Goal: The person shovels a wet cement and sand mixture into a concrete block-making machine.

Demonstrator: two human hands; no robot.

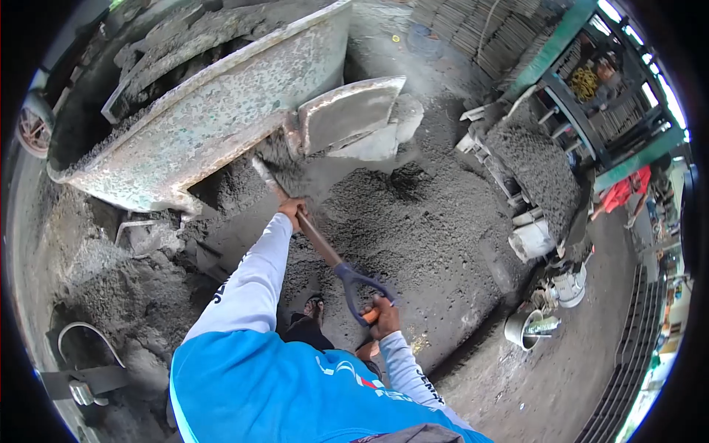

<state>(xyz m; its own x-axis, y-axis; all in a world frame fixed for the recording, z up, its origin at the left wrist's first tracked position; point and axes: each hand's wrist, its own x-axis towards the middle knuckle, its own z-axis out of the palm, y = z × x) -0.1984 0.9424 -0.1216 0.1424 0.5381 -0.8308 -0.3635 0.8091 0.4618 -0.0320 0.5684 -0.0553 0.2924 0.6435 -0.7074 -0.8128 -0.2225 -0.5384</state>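
A shovel (pixel 323 244) slants across the middle of the view, with a wooden shaft and a dark D-shaped handle. My left hand (pixel 293 212) is wrapped round the shaft at its upper part. Lower down, my right hand (pixel 384 319) grips the orange crossbar of the handle. The shovel's far end reaches beneath the opening of a large, crusted metal trough (pixel 221 100), and its blade cannot be made out there. Beside the shaft spreads a heap of damp grey mix (pixel 384 214). A flat metal flap (pixel 351 114) juts out from the trough's side.
A machine with a grey-filled hopper (pixel 535 166) stands at the right. Near it are a motor (pixel 569 286) and a bucket (pixel 523 329). More grey material (pixel 122 303) lies at the left. A person in red (pixel 624 190) is at the far right.
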